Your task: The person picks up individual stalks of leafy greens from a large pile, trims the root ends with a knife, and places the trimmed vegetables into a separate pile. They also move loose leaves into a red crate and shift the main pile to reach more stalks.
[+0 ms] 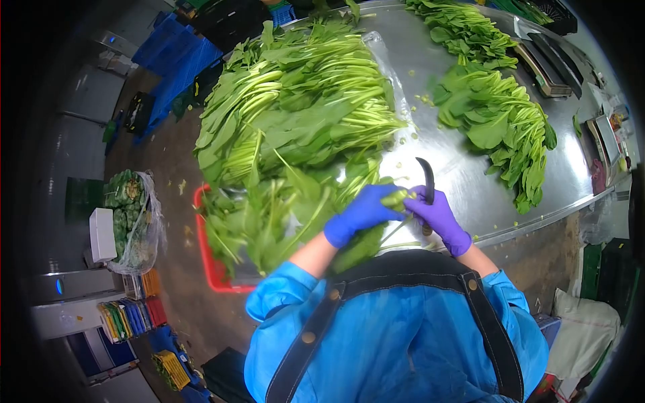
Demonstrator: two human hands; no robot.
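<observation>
My left hand, in a blue glove, is closed around a bunch of leafy greens, stem ends pointing right. Leaves below that hand hang toward my apron. In a purple glove, my right hand grips a knife with a dark curved blade; the blade points up and away from me. Its fingertips meet the cut stem ends beside the left hand. Left of my hands, loose leaves lie over a red crate. A large pile of greens is stacked beyond, stems facing right.
Trimmed greens lie in a row along the right of the metal table. Clear plastic edges the big pile. Scales or trays stand at the far right. A wrapped bag of greens sits on the floor at left.
</observation>
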